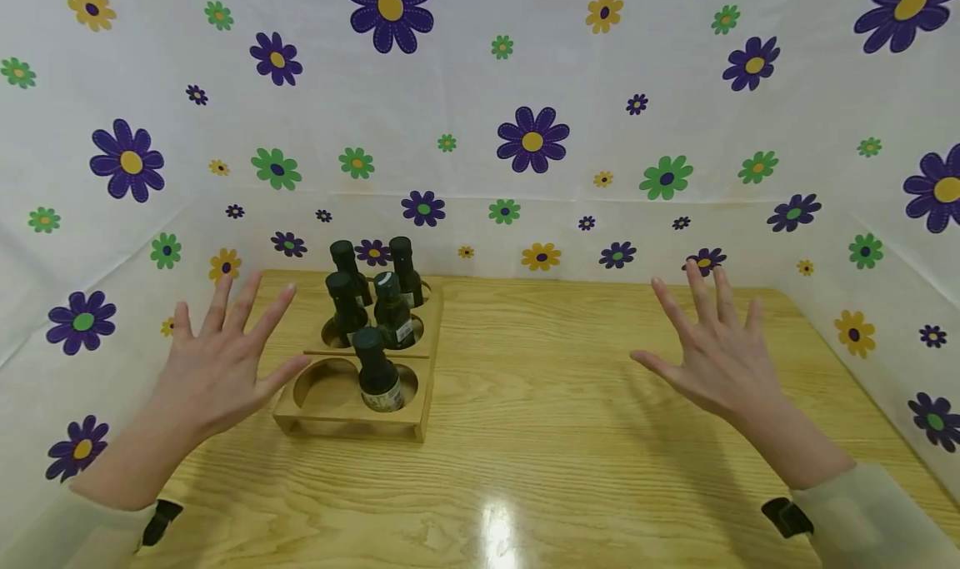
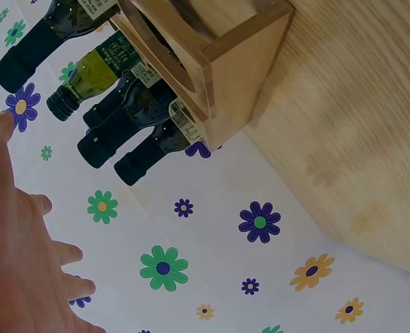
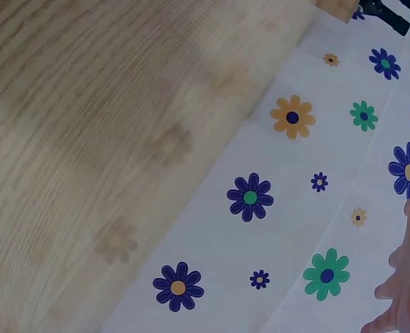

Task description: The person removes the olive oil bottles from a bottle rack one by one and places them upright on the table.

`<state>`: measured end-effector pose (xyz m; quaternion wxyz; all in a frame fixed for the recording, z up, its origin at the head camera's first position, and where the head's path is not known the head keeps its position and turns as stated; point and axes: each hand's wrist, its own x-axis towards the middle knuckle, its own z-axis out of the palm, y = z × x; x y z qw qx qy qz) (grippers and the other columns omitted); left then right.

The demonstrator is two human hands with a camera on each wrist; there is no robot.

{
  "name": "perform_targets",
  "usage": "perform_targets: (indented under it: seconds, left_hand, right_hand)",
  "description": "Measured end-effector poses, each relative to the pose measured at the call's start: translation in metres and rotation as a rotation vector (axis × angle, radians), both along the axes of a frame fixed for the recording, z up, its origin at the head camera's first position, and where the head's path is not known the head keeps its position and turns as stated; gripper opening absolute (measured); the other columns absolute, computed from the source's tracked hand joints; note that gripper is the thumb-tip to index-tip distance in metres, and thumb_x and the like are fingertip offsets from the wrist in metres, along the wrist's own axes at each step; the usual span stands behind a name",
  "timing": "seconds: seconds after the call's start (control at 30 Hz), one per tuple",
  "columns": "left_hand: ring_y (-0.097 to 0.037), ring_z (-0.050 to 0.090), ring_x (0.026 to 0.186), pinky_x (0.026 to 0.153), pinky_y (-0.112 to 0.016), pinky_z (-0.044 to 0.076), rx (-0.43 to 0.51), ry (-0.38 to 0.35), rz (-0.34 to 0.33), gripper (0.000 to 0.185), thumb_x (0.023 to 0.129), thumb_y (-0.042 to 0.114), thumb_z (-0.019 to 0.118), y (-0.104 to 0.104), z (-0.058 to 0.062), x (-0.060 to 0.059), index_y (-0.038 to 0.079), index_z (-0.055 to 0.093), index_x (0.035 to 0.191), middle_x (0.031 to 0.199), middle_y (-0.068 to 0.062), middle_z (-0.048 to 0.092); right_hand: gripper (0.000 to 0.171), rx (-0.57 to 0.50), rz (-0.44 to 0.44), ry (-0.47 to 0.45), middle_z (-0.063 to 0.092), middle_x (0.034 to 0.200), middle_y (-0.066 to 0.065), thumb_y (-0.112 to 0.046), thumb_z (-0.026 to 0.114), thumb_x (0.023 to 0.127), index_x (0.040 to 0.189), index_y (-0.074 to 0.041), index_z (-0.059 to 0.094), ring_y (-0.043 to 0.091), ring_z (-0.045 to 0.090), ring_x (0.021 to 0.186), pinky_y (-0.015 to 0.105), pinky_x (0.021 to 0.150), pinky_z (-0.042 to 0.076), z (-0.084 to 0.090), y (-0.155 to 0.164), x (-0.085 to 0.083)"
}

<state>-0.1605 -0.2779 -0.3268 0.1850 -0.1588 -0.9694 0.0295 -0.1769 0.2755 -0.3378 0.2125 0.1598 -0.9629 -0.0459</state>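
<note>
Both hands are held up over the table with fingers spread, holding nothing. The left hand (image 1: 217, 369) is to the left of a stepped wooden bottle rack (image 1: 352, 427), its thumb overlapping the rack's left edge in the head view. Several dark glass bottles with labels stand in the rack's round holes, among them a front bottle (image 1: 380, 373) and a middle-row bottle (image 1: 393, 311). The front left hole is vacant. A greenish bottle (image 2: 97, 73) shows in the left wrist view. Far to the right, the right hand (image 1: 723, 356) is well apart from the rack.
The light wood table (image 1: 555, 402) reaches back to a white cloth (image 1: 465, 86) printed with purple, green and yellow flowers. This cloth also hangs along the left and right sides. A bright reflection lies near the table's front.
</note>
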Motion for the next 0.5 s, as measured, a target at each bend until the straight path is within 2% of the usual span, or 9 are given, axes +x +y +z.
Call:
perform_targets:
  seconds: [0.27,0.5]
  left_hand:
    - [-0.033,-0.011,0.145,0.098,-0.078,0.004,-0.001,0.002,0.008,0.088,0.09,0.067,0.048,-0.006,-0.005,0.003,0.03,0.007,0.158,0.162,-0.009,-0.008]
    - [-0.038,-0.008,0.145,0.097,-0.079,0.003,-0.004,0.008,-0.003,0.089,0.089,0.066,0.05,-0.011,-0.01,0.005,0.029,0.008,0.158,0.162,-0.011,-0.008]
  right_hand:
    - [0.096,0.028,0.009,-0.009,-0.012,0.161,0.012,-0.072,0.051,0.084,0.158,-0.023,0.012,0.039,-0.007,0.145,0.077,0.098,0.014,0.007,-0.013,-0.007]
    - [0.095,0.012,0.024,-0.037,-0.008,0.161,0.013,-0.072,0.05,0.085,0.158,-0.024,0.012,0.039,-0.008,0.145,0.076,0.101,0.008,0.009,-0.029,-0.013]
